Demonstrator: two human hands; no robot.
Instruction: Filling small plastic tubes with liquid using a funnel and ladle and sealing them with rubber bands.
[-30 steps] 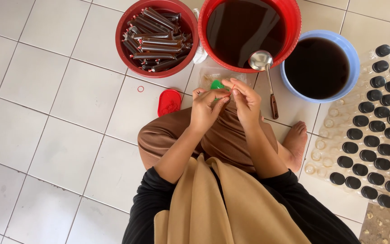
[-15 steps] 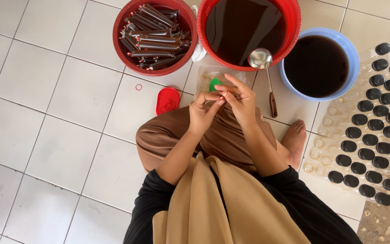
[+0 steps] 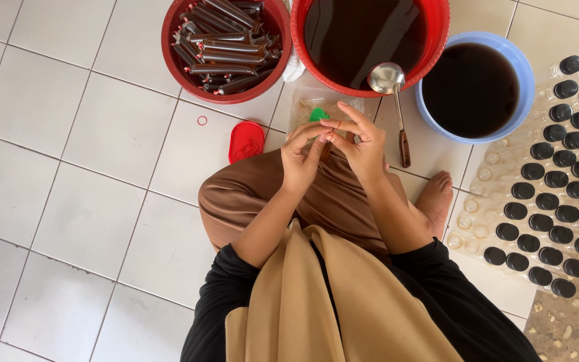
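Left hand (image 3: 301, 155) and right hand (image 3: 362, 144) raised over lap at centre, both grips pinched together on a thin red rubber band (image 3: 333, 125). Steel ladle (image 3: 389, 84) at one o'clock, red basin (image 3: 372, 41) at twelve, filled dark packets (image 3: 222, 43) at eleven.

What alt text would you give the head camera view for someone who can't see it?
Seen from above, a person sits on a white tiled floor, left hand and right hand together working something small over their lap. Ahead stand a red basin of tied dark tubes, a red tub of dark liquid with a ladle, a blue bowl, and capped bottles.
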